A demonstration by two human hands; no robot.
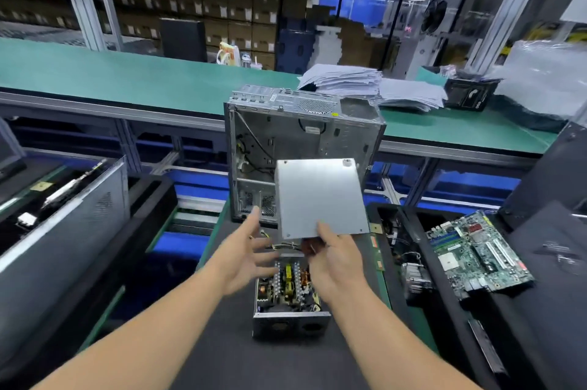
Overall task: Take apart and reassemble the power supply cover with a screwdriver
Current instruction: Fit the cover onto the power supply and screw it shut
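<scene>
Up above the open power supply, the right hand pinches the near edge of the grey metal cover, thumb on top, its grip tight on the sheet. Beside it, the left hand is spread, fingers straight, holding nothing. Below, the supply sits on the dark worktop.

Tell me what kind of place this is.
Probably an electronics assembly or repair line: a long green-topped bench, an emptied computer case, a loose motherboard, and stacked cartons on the shelving behind.
</scene>
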